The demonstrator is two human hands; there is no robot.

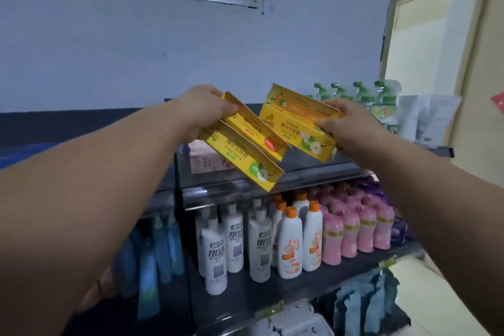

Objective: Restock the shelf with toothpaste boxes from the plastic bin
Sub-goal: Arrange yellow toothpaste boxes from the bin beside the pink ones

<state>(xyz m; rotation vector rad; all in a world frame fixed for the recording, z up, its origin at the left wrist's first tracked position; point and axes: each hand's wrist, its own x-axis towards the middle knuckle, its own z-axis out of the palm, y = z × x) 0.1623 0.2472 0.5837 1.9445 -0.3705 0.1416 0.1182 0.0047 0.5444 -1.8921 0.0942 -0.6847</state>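
Observation:
My left hand [203,113] grips two yellow toothpaste boxes [242,148], tilted down to the right, above the top shelf [245,176]. In my right hand [346,124] are two more yellow toothpaste boxes [297,131], held nearly level, one stacked behind the other. Both pairs hover in the air just above the dark top shelf. A pink and white box [207,162] lies on that shelf beneath my left hand's boxes. The plastic bin is out of sight.
Green spray bottles [362,95] stand at the top shelf's right end. On the shelf below stand white bottles [234,240], orange-capped bottles [297,240] and pink bottles [357,229]. Blue cloths [365,305] hang lower right. A grey wall rises behind.

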